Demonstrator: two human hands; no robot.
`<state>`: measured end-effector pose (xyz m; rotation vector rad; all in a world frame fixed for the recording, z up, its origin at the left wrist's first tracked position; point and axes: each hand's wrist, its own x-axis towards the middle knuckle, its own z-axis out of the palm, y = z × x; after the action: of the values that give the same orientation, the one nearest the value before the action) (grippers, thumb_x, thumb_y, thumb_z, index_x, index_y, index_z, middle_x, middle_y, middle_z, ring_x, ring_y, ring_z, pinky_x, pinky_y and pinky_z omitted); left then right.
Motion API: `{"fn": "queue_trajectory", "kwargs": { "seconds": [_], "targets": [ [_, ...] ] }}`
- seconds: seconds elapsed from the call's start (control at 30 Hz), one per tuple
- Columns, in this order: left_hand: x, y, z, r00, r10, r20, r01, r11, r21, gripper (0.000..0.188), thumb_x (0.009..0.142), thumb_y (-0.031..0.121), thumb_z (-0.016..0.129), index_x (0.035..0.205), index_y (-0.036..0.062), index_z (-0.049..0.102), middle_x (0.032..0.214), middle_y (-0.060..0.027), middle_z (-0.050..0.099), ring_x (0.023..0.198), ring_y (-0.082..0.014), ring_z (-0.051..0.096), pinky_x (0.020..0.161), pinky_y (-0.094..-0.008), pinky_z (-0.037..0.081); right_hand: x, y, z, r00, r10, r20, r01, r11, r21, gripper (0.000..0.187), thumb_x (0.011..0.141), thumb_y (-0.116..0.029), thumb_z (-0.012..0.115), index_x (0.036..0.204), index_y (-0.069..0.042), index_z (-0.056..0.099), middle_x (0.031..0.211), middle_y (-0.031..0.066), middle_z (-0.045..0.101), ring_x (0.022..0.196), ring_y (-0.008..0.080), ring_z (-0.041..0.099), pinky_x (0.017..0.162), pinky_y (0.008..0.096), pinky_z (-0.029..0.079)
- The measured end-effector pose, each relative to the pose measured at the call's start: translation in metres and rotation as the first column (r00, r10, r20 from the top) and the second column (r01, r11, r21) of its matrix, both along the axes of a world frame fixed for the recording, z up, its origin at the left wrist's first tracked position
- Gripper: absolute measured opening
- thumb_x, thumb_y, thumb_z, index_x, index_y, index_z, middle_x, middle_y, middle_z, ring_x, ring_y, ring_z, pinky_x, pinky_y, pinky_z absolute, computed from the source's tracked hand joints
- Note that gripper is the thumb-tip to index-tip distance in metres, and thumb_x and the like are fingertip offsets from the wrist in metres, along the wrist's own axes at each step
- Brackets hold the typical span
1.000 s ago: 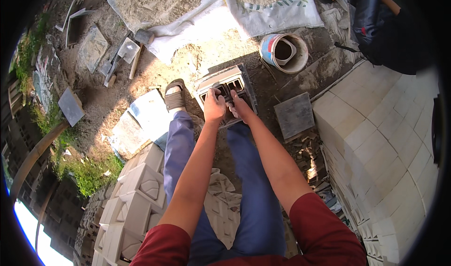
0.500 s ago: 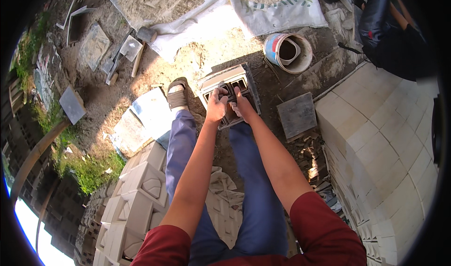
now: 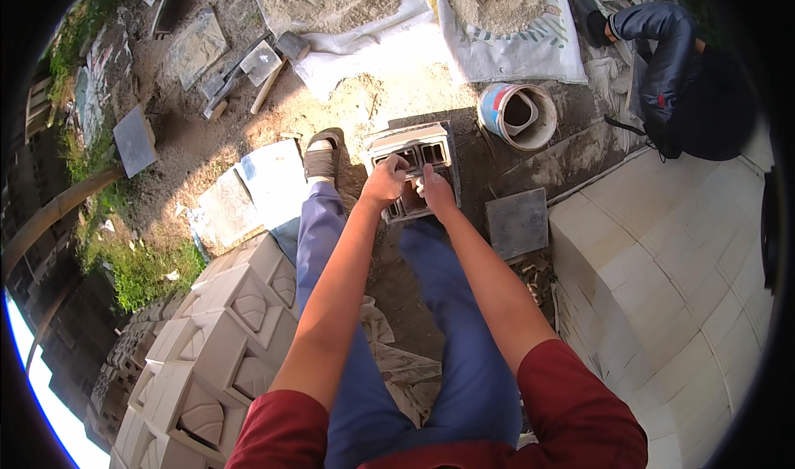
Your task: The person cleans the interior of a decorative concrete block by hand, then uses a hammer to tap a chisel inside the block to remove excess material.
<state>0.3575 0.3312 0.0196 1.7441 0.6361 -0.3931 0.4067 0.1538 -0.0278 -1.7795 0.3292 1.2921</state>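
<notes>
- Grey block mould looks heavy; left hand and right hand curl their fingers over its inner walls.
- Slipping could pinch them, or hit the sandalled foot just beside it.

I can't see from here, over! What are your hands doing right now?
Left hand and right hand both gripping the grey block mould on the dirt. Bucket to the right, apart. Nothing in the way.

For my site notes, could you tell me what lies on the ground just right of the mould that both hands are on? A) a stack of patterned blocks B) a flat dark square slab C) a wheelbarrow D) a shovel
B: a flat dark square slab lies right of the mould, under the left hand and right hand.
</notes>
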Motion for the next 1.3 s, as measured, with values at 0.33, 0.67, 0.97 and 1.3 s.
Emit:
{"fn": "queue_trajectory", "kwargs": {
  "seconds": [0.33,0.67,0.97,1.3],
  "targets": [
    [-0.154,0.056,0.035,0.718,0.696,0.031,-0.694,0.718,-0.044,0.013,0.101,0.009,0.052,0.103,-0.0004,0.061,0.087,-0.0055,0.065,0.074,-0.0112,0.057,0.068,-0.0298,0.050,-0.048,0.053,0.089,0.565,0.280,0.776,-0.326,0.940,-0.102,0.017,0.098,-0.017,0.058,0.106,-0.001,0.060,0.093,0.0178,0.067,0.088,0.0384,0.065,0.082,0.0441,0.052],
    [-0.327,-0.048,-0.124,0.480,0.874,-0.075,-0.696,0.431,0.574,0.024,0.091,0.024,0.068,0.102,0.0032,0.065,0.097,-0.0146,0.067,0.092,-0.0356,0.064,0.085,-0.0469,0.051,-0.154,0.200,-0.095,0.498,0.694,0.520,-0.809,0.588,-0.009,0.033,0.096,-0.030,0.064,0.103,0.002,0.067,0.082,0.0119,0.067,0.075,0.0182,0.061,0.072,0.0357,0.049],
    [-0.338,-0.075,-0.202,0.613,0.790,-0.013,-0.427,0.345,0.836,0.045,0.085,0.034,0.079,0.114,0.0078,0.056,0.109,-0.0119,0.054,0.108,-0.0336,0.054,0.086,-0.0465,0.046,-0.180,0.283,-0.205,0.308,0.758,0.575,-0.791,0.540,-0.288,0.035,0.088,-0.035,0.070,0.089,0.000,0.070,0.087,0.0186,0.074,0.083,0.0319,0.072,0.075,0.0441,0.054],
    [-0.334,-0.079,-0.219,0.683,0.728,0.068,-0.375,0.269,0.887,0.009,0.091,0.016,0.066,0.096,0.0113,0.060,0.096,-0.0059,0.054,0.098,-0.0276,0.055,0.088,-0.0448,0.043,-0.145,0.304,-0.191,0.150,0.716,0.682,-0.801,0.493,-0.341,0.027,0.091,-0.030,0.063,0.092,-0.003,0.064,0.091,0.0183,0.072,0.089,0.0346,0.070,0.079,0.0441,0.053]
  ]
}}
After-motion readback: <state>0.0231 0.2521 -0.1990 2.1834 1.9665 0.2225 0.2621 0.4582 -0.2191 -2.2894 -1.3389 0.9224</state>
